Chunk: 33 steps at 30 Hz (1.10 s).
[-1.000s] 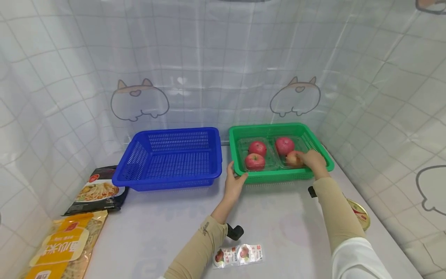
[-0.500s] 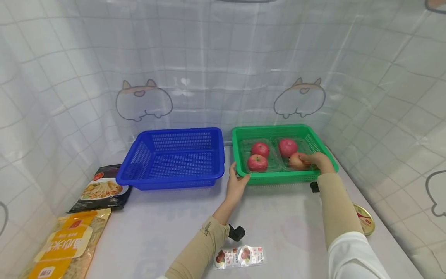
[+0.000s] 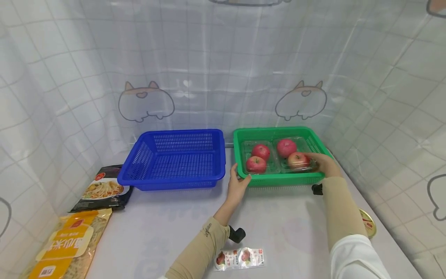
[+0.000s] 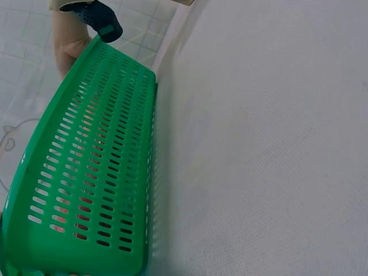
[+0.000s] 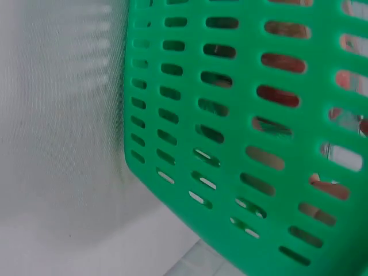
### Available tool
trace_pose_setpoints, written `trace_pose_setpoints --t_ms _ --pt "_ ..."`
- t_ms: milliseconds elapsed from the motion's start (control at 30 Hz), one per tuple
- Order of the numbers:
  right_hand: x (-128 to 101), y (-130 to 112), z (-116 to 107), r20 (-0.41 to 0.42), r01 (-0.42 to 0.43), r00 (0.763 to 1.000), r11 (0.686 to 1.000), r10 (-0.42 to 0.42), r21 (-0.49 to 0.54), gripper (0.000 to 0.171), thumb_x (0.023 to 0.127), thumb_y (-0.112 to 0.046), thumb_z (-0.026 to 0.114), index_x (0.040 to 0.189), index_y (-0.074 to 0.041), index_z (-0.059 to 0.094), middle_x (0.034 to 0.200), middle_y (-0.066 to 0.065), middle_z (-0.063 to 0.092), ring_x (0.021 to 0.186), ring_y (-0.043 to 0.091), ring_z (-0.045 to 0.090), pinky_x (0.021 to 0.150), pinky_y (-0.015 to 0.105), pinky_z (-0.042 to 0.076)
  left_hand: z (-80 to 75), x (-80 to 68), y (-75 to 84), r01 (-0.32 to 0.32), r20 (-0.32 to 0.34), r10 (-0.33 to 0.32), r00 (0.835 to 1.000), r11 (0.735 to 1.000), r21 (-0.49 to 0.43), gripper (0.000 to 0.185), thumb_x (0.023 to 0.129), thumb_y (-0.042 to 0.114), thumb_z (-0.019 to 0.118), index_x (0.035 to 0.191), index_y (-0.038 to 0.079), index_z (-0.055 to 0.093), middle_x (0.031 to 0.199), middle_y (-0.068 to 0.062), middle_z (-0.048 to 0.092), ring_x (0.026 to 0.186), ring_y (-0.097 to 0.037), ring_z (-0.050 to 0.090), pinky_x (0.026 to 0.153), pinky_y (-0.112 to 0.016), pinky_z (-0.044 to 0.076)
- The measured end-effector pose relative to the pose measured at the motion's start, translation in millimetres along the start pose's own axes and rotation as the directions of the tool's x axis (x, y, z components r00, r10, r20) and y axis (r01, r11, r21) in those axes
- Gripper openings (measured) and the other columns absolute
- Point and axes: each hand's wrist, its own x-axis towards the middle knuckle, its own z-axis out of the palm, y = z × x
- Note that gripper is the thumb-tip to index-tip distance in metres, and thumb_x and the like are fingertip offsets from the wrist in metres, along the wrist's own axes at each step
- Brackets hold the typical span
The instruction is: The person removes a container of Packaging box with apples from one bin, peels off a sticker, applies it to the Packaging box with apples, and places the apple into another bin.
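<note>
A green basket (image 3: 278, 179) stands on the white table, right of centre. Inside it, two clear plastic trays (image 3: 276, 155) hold several red apples. My left hand (image 3: 238, 185) grips the basket's front left corner, thumb over the rim. My right hand (image 3: 322, 162) reaches in over the right rim, its fingers fairly straight beside the front right apple (image 3: 297, 159) and on the tray. The left wrist view shows the slotted front wall of the green basket (image 4: 98, 172) and my right hand (image 4: 68, 49) at its far end. The right wrist view is filled by the green basket (image 5: 230, 115).
An empty blue basket (image 3: 174, 159) sits just left of the green one. Two food packets (image 3: 99, 190) (image 3: 62, 244) lie at the table's left edge. A small packet (image 3: 240, 257) lies at the front and a round tin (image 3: 367, 223) at the right. Tiled curtain walls surround the table.
My right hand has slid back to the right off the front right apple, which now shows in full. My left hand stays on the basket's corner.
</note>
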Motion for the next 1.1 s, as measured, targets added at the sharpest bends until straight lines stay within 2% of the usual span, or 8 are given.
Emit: trace_pose_setpoints --t_ms 133,233,433,533,633,733,900,1100 --pt "2 1 -3 0.012 -0.016 1.0 0.996 0.015 0.085 0.047 0.096 -0.029 0.042 0.13 0.003 0.036 0.141 0.03 0.017 0.125 0.034 0.033 0.097 0.04 0.041 -0.8 -2.8 6.5 0.005 0.0 -0.005 1.0 1.0 -0.012 0.069 0.089 0.012 0.057 0.145 0.007 0.017 0.134 -0.025 0.039 0.107 -0.033 0.053 0.086 -0.043 0.047" --pt "0 -1 -4 0.003 -0.031 1.0 0.99 0.031 0.136 0.025 0.094 -0.026 0.046 0.105 -0.003 0.048 0.116 0.022 0.039 0.096 0.021 0.053 0.084 0.035 0.051 -1.8 -12.2 20.7 0.008 0.003 -0.008 1.0 1.0 -0.015 0.067 0.089 0.007 0.055 0.144 0.002 0.017 0.134 -0.028 0.038 0.108 -0.036 0.052 0.087 -0.044 0.046" --pt "-6 -5 -4 -0.025 0.013 1.0 0.978 -0.008 0.208 0.02 0.094 -0.019 0.048 0.078 -0.008 0.053 0.075 0.001 0.046 0.064 0.007 0.052 0.069 0.026 0.054 -3.6 -27.4 39.9 0.002 0.005 -0.002 1.0 1.0 -0.011 0.065 0.09 0.006 0.053 0.144 -0.001 0.018 0.133 -0.03 0.037 0.109 -0.037 0.051 0.088 -0.043 0.046" --pt "-6 -6 -2 -0.035 0.051 0.998 0.974 -0.045 0.22 0.026 0.096 -0.021 0.045 0.108 0.002 0.05 0.085 0.004 0.046 0.068 0.007 0.052 0.071 0.025 0.054 -3.9 -19.2 28.0 -0.004 0.009 0.004 1.0 1.0 -0.021 0.067 0.089 0.008 0.056 0.144 0.001 0.018 0.132 -0.029 0.038 0.106 -0.036 0.052 0.085 -0.043 0.047" --pt "-8 -6 -1 -0.035 0.077 0.997 0.962 -0.07 0.26 0.06 0.096 -0.022 0.043 0.144 -0.001 0.014 0.108 0.011 0.038 0.077 0.01 0.054 0.075 0.029 0.054 -2.9 -8.3 10.5 -0.012 0.009 0.013 1.0 1.0 -0.027 0.07 0.088 0.012 0.059 0.145 0.005 0.018 0.133 -0.027 0.039 0.105 -0.034 0.054 0.083 -0.042 0.048" --pt "-11 -6 0 -0.04 0.095 0.995 0.951 -0.087 0.294 0.075 0.096 -0.022 0.043 0.148 -0.011 -0.01 0.127 0.018 0.025 0.079 0.01 0.052 0.074 0.03 0.054 -1.2 -1.7 -2.2 -0.014 0.002 0.014 1.0 1.0 -0.02 0.072 0.088 0.016 0.06 0.146 0.01 0.017 0.135 -0.024 0.039 0.106 -0.031 0.054 0.083 -0.04 0.048" --pt "-16 -10 3 -0.041 0.12 0.993 0.947 -0.113 0.298 0.077 0.096 -0.024 0.044 0.148 -0.016 -0.012 0.147 0.02 0.006 0.086 0.008 0.05 0.073 0.027 0.054 0.0 -0.3 -6.0 -0.012 -0.006 0.012 1.0 1.0 0.004 0.072 0.088 0.018 0.059 0.146 0.012 0.018 0.134 -0.022 0.04 0.106 -0.028 0.054 0.083 -0.038 0.048" --pt "-26 -22 9 -0.023 0.078 0.997 0.888 -0.076 0.452 0.075 0.096 -0.022 0.044 0.148 -0.026 -0.009 0.152 0.009 -0.016 0.133 0.024 0.024 0.08 0.03 0.052 -1.7 -1.1 -1.1 -0.025 -0.003 0.025 1.0 1.0 0.005 0.071 0.088 0.017 0.059 0.145 0.01 0.019 0.131 -0.023 0.042 0.104 -0.029 0.055 0.082 -0.038 0.049"
